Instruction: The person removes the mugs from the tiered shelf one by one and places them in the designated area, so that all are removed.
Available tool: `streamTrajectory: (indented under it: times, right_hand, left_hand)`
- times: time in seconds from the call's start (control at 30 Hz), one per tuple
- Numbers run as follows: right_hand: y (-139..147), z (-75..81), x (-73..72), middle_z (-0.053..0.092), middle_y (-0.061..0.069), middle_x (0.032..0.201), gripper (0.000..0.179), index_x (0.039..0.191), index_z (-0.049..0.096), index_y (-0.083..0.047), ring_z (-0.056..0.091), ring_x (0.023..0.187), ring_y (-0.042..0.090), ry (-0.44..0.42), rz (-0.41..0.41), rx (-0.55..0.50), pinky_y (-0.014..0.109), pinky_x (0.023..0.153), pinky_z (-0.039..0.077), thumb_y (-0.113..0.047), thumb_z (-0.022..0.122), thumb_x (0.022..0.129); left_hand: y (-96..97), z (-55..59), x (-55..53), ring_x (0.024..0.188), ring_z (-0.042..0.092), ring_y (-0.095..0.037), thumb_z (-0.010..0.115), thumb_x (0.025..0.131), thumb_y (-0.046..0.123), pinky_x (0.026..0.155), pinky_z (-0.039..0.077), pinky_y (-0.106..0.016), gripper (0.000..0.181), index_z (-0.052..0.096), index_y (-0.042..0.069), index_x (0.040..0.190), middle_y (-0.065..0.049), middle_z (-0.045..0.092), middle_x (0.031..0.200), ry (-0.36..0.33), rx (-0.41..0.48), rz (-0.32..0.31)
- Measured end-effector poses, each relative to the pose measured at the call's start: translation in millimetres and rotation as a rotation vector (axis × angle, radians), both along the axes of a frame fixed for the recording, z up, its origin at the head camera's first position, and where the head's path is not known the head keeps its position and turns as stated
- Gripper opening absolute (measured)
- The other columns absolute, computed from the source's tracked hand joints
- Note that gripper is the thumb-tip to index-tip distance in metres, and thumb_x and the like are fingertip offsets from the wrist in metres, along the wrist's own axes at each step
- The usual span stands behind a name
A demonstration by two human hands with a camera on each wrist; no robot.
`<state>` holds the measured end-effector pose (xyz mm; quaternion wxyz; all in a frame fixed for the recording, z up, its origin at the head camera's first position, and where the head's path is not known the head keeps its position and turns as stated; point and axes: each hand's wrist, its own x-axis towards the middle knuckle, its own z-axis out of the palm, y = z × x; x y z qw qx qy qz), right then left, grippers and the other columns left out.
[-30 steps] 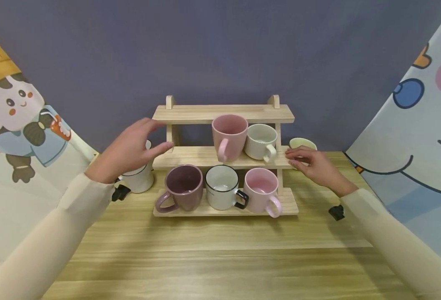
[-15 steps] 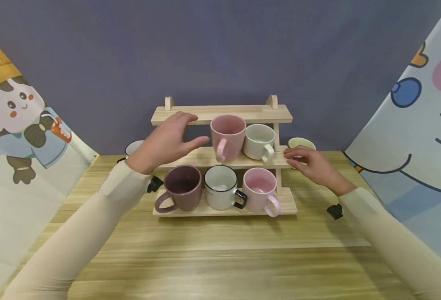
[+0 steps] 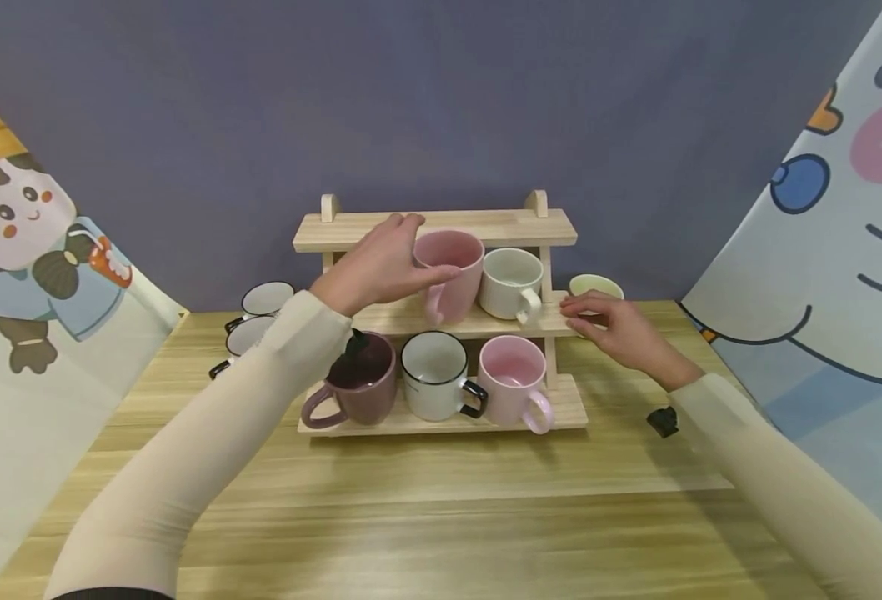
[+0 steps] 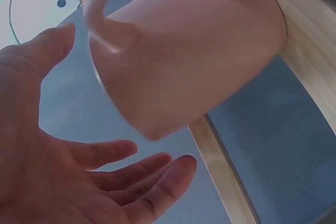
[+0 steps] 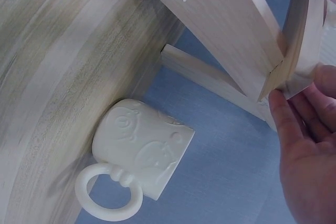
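Observation:
A tall pink mug (image 3: 459, 292) stands on the middle board of a three-tier wooden rack (image 3: 426, 227), handle facing forward. Around its upper left side my left hand (image 3: 384, 265) reaches with spread fingers. In the left wrist view a gap shows between that hand (image 4: 110, 179) and the pink mug (image 4: 184, 61). Beside the pink mug is a cream ribbed mug (image 3: 507, 292). My right hand (image 3: 615, 329) pinches the right end of the middle board, the thumb on one side and fingers on the other in the right wrist view.
Along the bottom board stand a purple mug (image 3: 377, 396), a white black-rimmed mug (image 3: 428, 398) and a light pink mug (image 3: 507, 400). Two white mugs (image 3: 267, 297) sit left of the rack, partly behind my left sleeve. A pale green mug (image 3: 597, 285) is behind my right hand.
My left hand has moved right from the rack's left end to the tall pink mug. The right hand keeps its place at the board's end. The view shifts slightly.

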<state>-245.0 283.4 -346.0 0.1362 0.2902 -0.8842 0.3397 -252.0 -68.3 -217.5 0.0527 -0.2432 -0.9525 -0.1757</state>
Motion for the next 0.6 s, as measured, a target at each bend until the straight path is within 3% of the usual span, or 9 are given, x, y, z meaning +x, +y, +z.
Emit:
streamTrajectory:
  times: [0.3,0.6]
  right_hand:
    - [0,-0.6,-0.9,0.061,0.014,0.117,0.02,0.107,0.068,0.002,0.055,0.11,0.03,-0.005,-0.005,-0.001,0.035,0.084,0.05,-0.001,0.065,0.087]
    - [0,0.1,-0.3,0.061,0.015,0.116,0.02,0.107,0.068,0.003,0.056,0.11,0.031,-0.01,0.002,-0.014,0.035,0.083,0.05,-0.001,0.065,0.087]
  left_hand:
    - [18.1,0.6,-9.9,0.119,0.045,-0.031,0.062,0.078,0.062,0.095,0.042,-0.043,0.094,0.036,-0.004,0.139,-0.021,0.044,0.134,0.011,-0.015,-0.027]
    - [25.6,-0.3,-13.4,0.105,0.049,-0.028,0.067,0.074,0.053,0.086,0.046,-0.04,0.087,0.042,-0.004,0.134,-0.02,0.048,0.124,0.018,-0.026,0.01]
